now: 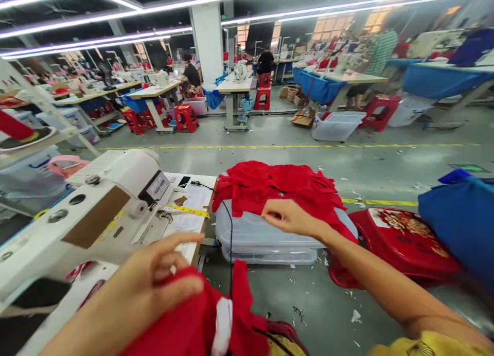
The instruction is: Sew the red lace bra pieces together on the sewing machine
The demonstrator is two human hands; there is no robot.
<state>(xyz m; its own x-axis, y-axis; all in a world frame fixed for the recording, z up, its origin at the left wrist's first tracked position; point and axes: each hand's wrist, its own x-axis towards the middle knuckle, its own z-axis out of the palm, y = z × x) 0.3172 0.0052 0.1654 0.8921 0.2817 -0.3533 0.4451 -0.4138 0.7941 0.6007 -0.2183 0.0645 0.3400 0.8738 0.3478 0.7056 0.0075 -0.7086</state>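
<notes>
My left hand (160,276) is just above red cloth (185,315) over my lap, which has a white strip (223,322) on it. Its thumb and forefinger are apart, the other fingers loosely bent, nothing seen between them. My right hand (291,217) reaches out in front of a pile of red fabric pieces (285,178). Those fingers are curled closed; what they hold, if anything, cannot be made out. The pile lies on a translucent plastic bin (262,235).
A white sewing machine (131,181) stands on a table at left, with a yellow measuring tape (189,211) and a phone (184,181). A black cord (231,232) hangs near my left hand. At right are a red stool (409,243) and blue cloth (459,217). Other people work farther back.
</notes>
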